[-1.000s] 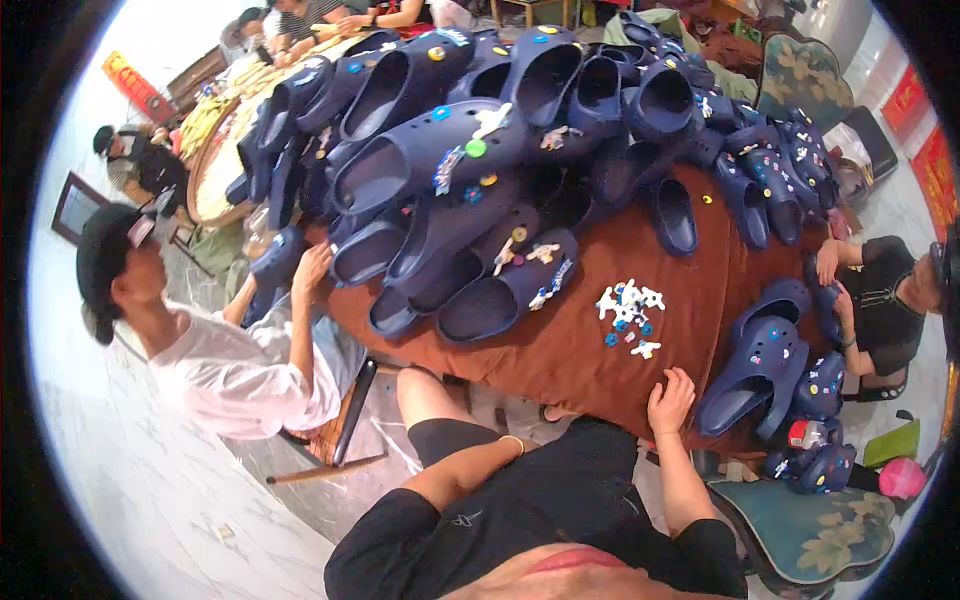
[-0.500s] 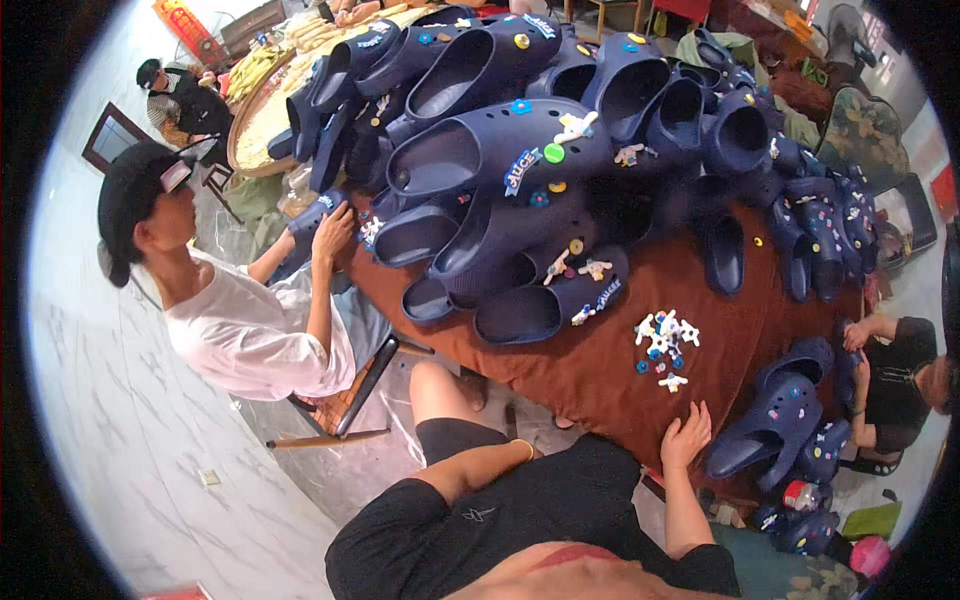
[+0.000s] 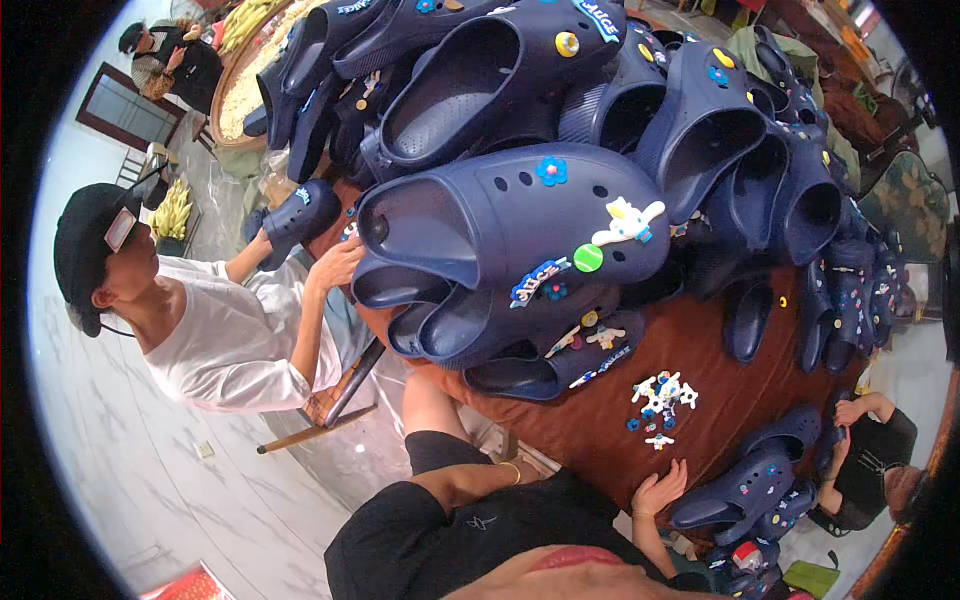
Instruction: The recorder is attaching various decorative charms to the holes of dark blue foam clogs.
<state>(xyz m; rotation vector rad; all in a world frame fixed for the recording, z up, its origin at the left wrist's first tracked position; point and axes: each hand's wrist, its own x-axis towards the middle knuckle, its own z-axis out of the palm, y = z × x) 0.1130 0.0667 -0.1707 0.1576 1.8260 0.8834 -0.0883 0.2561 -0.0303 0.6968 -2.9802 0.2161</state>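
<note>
My right hand point(image 3: 660, 488) rests at the near edge of the brown-covered table point(image 3: 560, 425), fingers stretched out and holding nothing. Just beyond its fingertips lies a small heap of shoe charms point(image 3: 664, 398), white figures with some blue pieces. Beside that hand, to the right, are navy clogs point(image 3: 735, 500) with charms on them. My left forearm bends across my lap, a gold bracelet point(image 3: 517, 471) at the wrist; the left hand point(image 3: 532, 470) is mostly hidden, its fingers out of sight. A large navy clog point(image 3: 440, 225) with a blue flower and white figure tops the near pile.
At the left, a person in a white shirt point(image 3: 225, 345) holds a navy clog point(image 3: 303, 217). Another person in black point(image 3: 870, 455) handles a clog at the right edge. A big round tray point(image 3: 236, 110) stands at the far left. More clogs point(image 3: 845, 300) stand in rows at the right.
The view has shifted, so the clog pile appears larger and lower. My right hand stays open by the table edge. The person at the left has raised the clog somewhat.
</note>
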